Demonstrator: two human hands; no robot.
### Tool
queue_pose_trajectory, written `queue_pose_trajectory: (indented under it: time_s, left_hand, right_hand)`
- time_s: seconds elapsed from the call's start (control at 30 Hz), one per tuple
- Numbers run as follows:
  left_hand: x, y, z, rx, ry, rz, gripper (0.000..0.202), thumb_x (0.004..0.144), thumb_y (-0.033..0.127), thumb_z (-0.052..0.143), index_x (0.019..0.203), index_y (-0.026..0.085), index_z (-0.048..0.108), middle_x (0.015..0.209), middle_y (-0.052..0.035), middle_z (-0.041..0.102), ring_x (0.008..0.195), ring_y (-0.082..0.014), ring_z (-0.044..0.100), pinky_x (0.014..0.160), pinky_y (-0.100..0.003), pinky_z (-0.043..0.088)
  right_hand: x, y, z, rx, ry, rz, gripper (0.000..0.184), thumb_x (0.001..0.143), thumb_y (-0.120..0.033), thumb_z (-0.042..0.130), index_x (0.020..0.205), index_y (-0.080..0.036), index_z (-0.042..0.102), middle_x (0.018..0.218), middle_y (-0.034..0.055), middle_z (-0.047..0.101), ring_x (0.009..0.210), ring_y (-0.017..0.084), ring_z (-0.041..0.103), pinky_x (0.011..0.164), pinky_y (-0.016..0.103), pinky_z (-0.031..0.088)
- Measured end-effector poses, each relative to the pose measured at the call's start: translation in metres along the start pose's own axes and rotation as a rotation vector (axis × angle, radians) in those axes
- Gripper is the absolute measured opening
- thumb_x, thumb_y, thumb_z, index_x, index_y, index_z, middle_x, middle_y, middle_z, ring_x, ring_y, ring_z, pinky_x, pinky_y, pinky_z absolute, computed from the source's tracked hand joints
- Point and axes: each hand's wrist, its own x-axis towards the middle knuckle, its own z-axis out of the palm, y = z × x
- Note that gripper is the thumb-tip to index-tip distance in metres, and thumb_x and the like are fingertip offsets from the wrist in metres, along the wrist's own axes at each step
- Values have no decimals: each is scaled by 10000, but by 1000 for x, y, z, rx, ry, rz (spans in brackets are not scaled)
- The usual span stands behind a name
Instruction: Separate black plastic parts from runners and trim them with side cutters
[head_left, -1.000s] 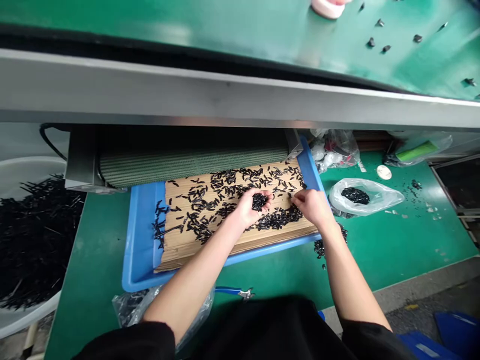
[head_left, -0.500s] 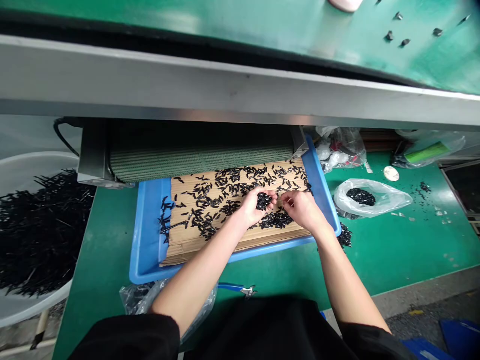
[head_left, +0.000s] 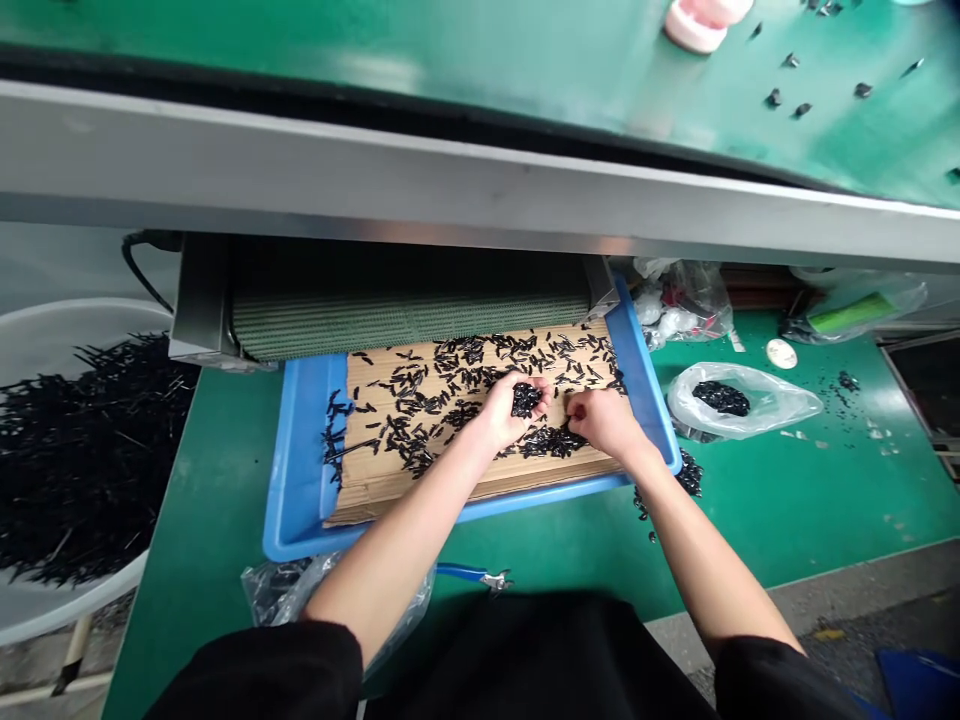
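My left hand (head_left: 508, 412) is cupped palm up over the cardboard, its fingers curled around a heap of small black parts (head_left: 524, 400). Just right of it, my right hand (head_left: 602, 418) has its fingertips pinched together low over a denser pile of the same parts (head_left: 553, 441). Whatever is between those fingertips is too small to make out. Many more black pieces lie scattered over the cardboard sheet (head_left: 367, 495), which lines a blue tray (head_left: 279, 500).
A green mesh conveyor belt (head_left: 412, 325) ends above the tray's far side. To the right sits a clear bag (head_left: 780, 405) of black parts. Blue-handled cutters (head_left: 469, 573) lie in front. A white tub (head_left: 75, 312) heaped with black pieces stands left. A metal beam (head_left: 450, 185) crosses overhead.
My right hand has turned slightly and its fingers have curled in closer to the pile. My left hand remains cupped around its heap. The view has shifted a little.
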Motion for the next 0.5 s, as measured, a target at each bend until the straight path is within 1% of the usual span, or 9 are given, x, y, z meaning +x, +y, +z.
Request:
queue_pose_trajectory:
  time_s: [0.07, 0.13, 0.2, 0.27, 0.3, 0.33, 0.4, 0.43, 0.5]
  left_hand:
    - [0, 0, 0, -17, 16, 5, 278, 956, 375, 590, 1081, 128, 621, 975, -49, 652, 771, -126, 631, 663, -278, 556]
    - [2, -1, 0, -31, 35, 12, 279, 956, 377, 589, 1079, 129, 623, 974, -48, 653, 777, -128, 634, 668, -282, 557]
    - [3, -2, -1, -39, 55, 19, 271, 958, 374, 587, 1068, 129, 624, 966, -45, 652, 766, -124, 629, 657, -274, 552]
    - [3, -1, -1, -47, 67, 25, 260, 959, 368, 586, 1059, 131, 623, 958, -40, 650, 749, -117, 622, 641, -264, 546]
    - [2, 0, -1, -55, 68, 27, 257, 959, 365, 585, 1056, 130, 623, 955, -39, 650, 747, -116, 621, 636, -260, 545]
    - [1, 1, -1, -64, 66, 28, 256, 960, 363, 585, 1054, 128, 623, 955, -40, 650, 749, -117, 623, 635, -259, 545]
    - [0, 2, 0, -87, 60, 25, 261, 959, 363, 587, 1057, 124, 624, 960, -45, 653, 763, -122, 631, 644, -264, 550]
    - [0, 2, 0, -98, 60, 22, 264, 958, 364, 589, 1061, 124, 625, 965, -47, 654, 770, -124, 634, 651, -268, 554]
    - [0, 1, 1, -117, 67, 15, 270, 955, 365, 595, 1076, 126, 625, 977, -49, 657, 779, -128, 639, 666, -280, 561]
  right_hand:
    - [-5, -2, -10, 114, 73, 46, 120, 757, -134, 647, 820, -188, 733, 739, 10, 734, 661, 147, 667, 657, 222, 470]
    - [-10, -17, -20, 293, 194, 51, 109, 767, -153, 652, 832, -189, 732, 773, 4, 741, 677, 143, 678, 663, 218, 490]
    - [-13, -37, -27, 435, 273, -30, 131, 783, -141, 636, 848, -190, 739, 850, 17, 756, 735, 154, 694, 715, 234, 513]
    - [-16, -54, -31, 461, 290, -115, 168, 823, -138, 604, 885, -193, 750, 942, 40, 763, 802, 173, 706, 791, 265, 521]
    - [-17, -59, -31, 457, 294, -121, 177, 844, -147, 592, 899, -194, 753, 969, 49, 763, 822, 181, 709, 817, 278, 521]
    - [-19, -60, -30, 455, 300, -101, 177, 858, -162, 586, 902, -195, 754, 969, 53, 765, 825, 187, 711, 825, 286, 520]
    - [-21, -57, -25, 471, 308, -19, 165, 872, -196, 588, 889, -194, 753, 909, 51, 770, 773, 190, 709, 786, 287, 526]
    - [-22, -54, -22, 495, 310, 20, 159, 874, -215, 593, 880, -191, 750, 877, 49, 770, 738, 189, 705, 754, 284, 529]
    - [-22, -51, -16, 574, 313, 52, 163, 883, -253, 596, 886, -184, 744, 861, 50, 770, 709, 189, 702, 715, 279, 536]
